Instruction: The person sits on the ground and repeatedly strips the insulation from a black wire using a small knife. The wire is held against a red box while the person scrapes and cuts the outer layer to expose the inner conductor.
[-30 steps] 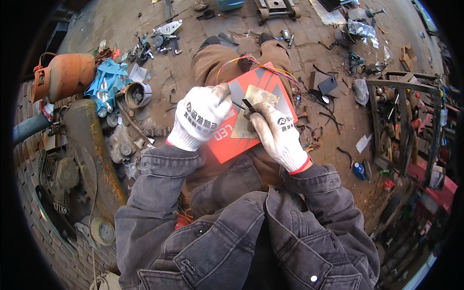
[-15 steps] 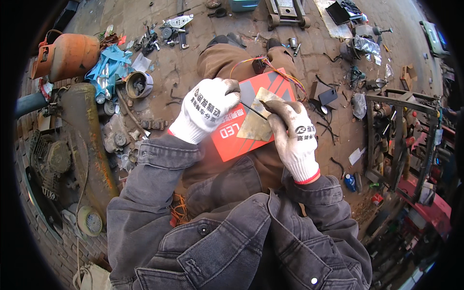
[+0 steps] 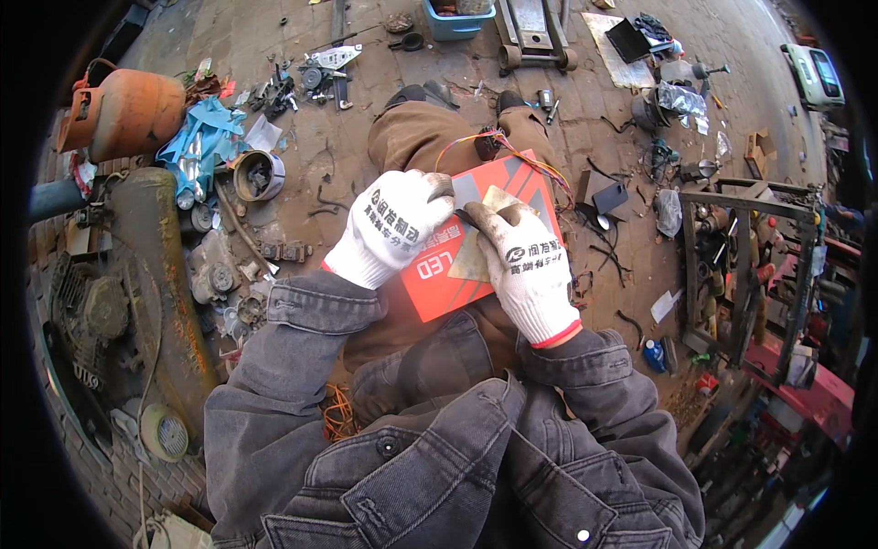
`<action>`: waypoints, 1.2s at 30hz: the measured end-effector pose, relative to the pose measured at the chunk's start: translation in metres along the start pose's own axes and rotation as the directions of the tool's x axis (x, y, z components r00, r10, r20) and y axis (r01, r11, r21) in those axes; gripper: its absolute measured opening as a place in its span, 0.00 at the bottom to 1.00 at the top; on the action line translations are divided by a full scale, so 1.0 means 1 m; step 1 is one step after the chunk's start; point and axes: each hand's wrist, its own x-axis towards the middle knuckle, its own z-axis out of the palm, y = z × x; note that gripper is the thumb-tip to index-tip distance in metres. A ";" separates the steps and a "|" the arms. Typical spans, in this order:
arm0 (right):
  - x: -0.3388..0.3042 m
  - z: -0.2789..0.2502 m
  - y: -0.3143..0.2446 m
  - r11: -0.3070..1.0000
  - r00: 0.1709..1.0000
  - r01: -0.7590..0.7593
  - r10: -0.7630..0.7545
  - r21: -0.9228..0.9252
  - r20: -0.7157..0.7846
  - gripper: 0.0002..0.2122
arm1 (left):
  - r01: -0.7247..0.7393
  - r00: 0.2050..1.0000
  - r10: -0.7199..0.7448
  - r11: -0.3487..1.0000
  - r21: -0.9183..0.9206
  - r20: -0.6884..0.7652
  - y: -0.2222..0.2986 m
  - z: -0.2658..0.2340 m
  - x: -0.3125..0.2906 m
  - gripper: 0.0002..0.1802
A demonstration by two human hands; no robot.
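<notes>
Both my hands wear white knit gloves with soiled fingertips. My left hand [image 3: 391,224] is closed in a pinch over the left side of a flat red box [image 3: 430,297], which rests on my lap. My right hand [image 3: 523,265], also closed, is close beside it. Between the fingertips of both shows a short bit of thin black wire [image 3: 464,217], most of it hidden. Under my right hand a dull yellowish, stiff-looking sheet [image 3: 469,263] lies on the box, partly covered. Thin coloured wires [image 3: 553,160] loop past the box's far edge.
At left stand an orange gas cylinder [image 3: 137,110], a round tin [image 3: 259,174] and greasy machine parts. Ahead are a floor jack [image 3: 533,32] and a blue tub [image 3: 457,25]. A metal frame rack [image 3: 745,265] stands at right, with a small dark box [image 3: 608,197] nearer.
My right hand has moved left toward my left hand, now covering more of the yellowish sheet. The black wire, earlier stretched between both hands, shows only a short piece.
</notes>
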 end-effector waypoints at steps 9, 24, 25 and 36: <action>0.002 0.001 -0.003 0.999 1.000 0.003 -0.002 -0.050 0.020 0.17 | 0.016 1.000 -0.016 1.000 -0.022 0.003 0.000 -0.001 0.001 0.10; -0.004 -0.005 0.001 0.941 0.968 0.197 -0.142 -0.274 0.209 0.23 | 0.072 0.993 -0.085 0.987 0.142 0.085 0.010 0.005 -0.005 0.10; -0.005 -0.004 0.001 0.948 0.969 0.179 -0.124 -0.262 0.213 0.23 | 0.082 0.993 -0.095 0.984 0.160 0.076 0.013 0.005 -0.006 0.10; -0.021 0.006 -0.002 0.941 0.982 0.147 -0.103 -0.305 0.157 0.25 | 0.144 0.986 -0.156 0.976 0.166 0.060 0.027 0.009 -0.011 0.07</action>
